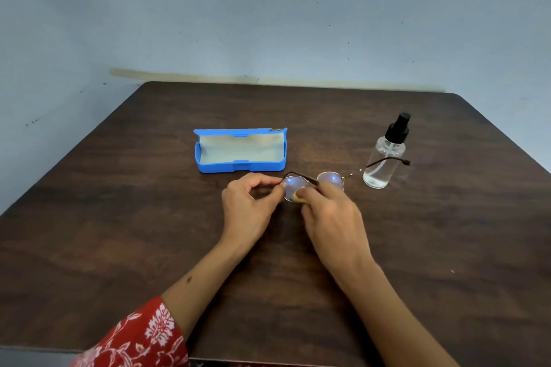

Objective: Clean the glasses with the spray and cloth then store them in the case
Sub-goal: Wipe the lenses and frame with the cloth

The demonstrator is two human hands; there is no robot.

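Glasses (313,183) were held above the dark wooden table (119,202), near its middle. Left hand (247,202) pinched the frame at its left rim. Right hand (331,214) pressed a small yellowish cloth (296,195) against the left lens, fingers curled round it. Blue case (240,150) lay open just behind; spray bottle (386,155) stood upright to the right

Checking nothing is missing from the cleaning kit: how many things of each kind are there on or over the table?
Glasses: 1, held by both hands
Cloth: 1, small piece in the right hand
Spray bottle: 1
Case: 1, blue, open
Total: 4
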